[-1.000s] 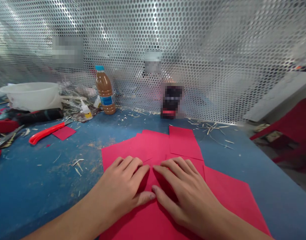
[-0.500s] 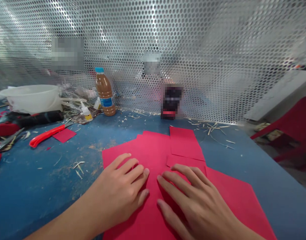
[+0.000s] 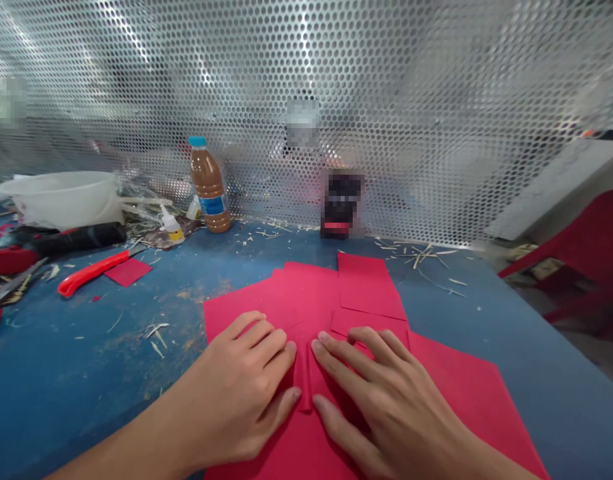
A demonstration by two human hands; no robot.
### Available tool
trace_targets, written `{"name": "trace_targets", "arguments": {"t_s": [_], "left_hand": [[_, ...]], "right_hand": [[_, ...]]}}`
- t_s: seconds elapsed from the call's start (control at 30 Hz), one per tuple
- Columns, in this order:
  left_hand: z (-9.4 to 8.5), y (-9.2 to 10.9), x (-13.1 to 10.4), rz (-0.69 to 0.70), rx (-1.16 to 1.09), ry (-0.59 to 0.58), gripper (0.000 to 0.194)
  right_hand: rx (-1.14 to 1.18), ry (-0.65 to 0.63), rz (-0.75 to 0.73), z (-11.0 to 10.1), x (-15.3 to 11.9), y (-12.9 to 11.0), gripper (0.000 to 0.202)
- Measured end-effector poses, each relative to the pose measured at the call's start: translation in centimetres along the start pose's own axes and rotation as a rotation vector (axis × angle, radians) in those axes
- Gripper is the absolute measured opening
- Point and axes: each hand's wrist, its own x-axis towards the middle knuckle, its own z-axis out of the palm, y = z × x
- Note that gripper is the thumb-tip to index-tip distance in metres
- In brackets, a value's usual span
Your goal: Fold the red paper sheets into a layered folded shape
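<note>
Several sheets of red paper [image 3: 306,293] overlap on the blue table. A narrow folded or rolled red piece [image 3: 304,377] stands out between my two hands. My left hand [image 3: 246,383] lies palm down at its left side, fingers bent and spread a little, thumb tip touching the piece's edge. On its right side my right hand [image 3: 381,387] rests over the paper, fingers apart, index fingertip and thumb close to the piece. What lies under the palms is hidden. A smaller red rectangle [image 3: 369,283] sits beyond my right hand.
At the left are a red-handled cutter [image 3: 93,272], a red paper square [image 3: 127,271], a black-and-red tool [image 3: 71,238] and a white tub [image 3: 61,199]. A brown-filled bottle [image 3: 209,187] and a small glue bottle [image 3: 171,225] stand near the perforated metal wall [image 3: 411,120]. Plant-like scraps lie about.
The narrow red piece now shows between my hands. My right hand has shifted slightly left and up, its fingertips nearer my left hand. My left hand has barely moved.
</note>
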Motion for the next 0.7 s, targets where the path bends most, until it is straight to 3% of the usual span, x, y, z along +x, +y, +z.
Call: {"name": "trace_targets", "arguments": {"t_s": [0.7], "left_hand": [[0.64,0.94,0.2,0.044,0.13,0.133,0.037]], "right_hand": [[0.015,0.029,0.038,0.15,-0.26,-0.34,0.036]]}}
